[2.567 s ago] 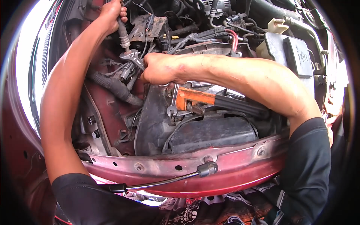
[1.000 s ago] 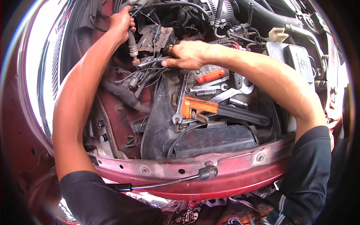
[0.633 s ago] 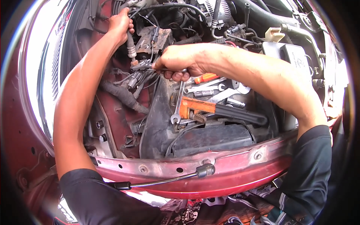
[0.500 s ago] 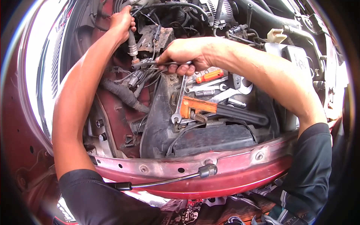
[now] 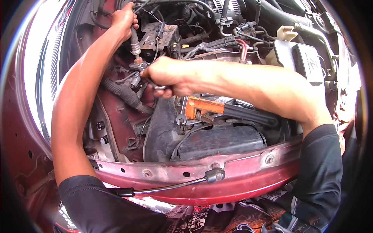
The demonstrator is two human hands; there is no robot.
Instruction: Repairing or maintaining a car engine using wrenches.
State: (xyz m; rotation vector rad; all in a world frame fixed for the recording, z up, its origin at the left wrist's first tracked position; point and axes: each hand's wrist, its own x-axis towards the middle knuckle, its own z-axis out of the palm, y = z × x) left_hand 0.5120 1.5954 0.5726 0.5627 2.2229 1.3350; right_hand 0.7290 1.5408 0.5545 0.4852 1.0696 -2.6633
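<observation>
My left hand (image 5: 123, 21) is closed around a dark hose (image 5: 134, 40) at the upper left of the engine bay. Where that hose ends in a metal collar, a rusty fitting (image 5: 138, 60) shows. My right hand (image 5: 161, 75) grips an adjustable wrench (image 5: 140, 66), its head against the fitting and its handle end sticking out below my fingers. Part of the wrench lies hidden behind the fingers. Just below the right hand, a combination wrench (image 5: 182, 116) leans beside an orange pipe wrench (image 5: 204, 107) with a black handle.
A black plastic box (image 5: 219, 143) sits behind the red front crossmember (image 5: 241, 171). A thin rod (image 5: 171, 186) with a black end joint crosses that edge. Ribbed conduit (image 5: 126, 95) runs along the left, a metal bracket (image 5: 155, 40) stands behind my hands, and a pale reservoir (image 5: 281, 54) is at right.
My right hand has swung left and toward me, turning the adjustable wrench's handle clockwise from sideways to slanting downward. My left hand stays on the hose. The forearm now covers several loose tools.
</observation>
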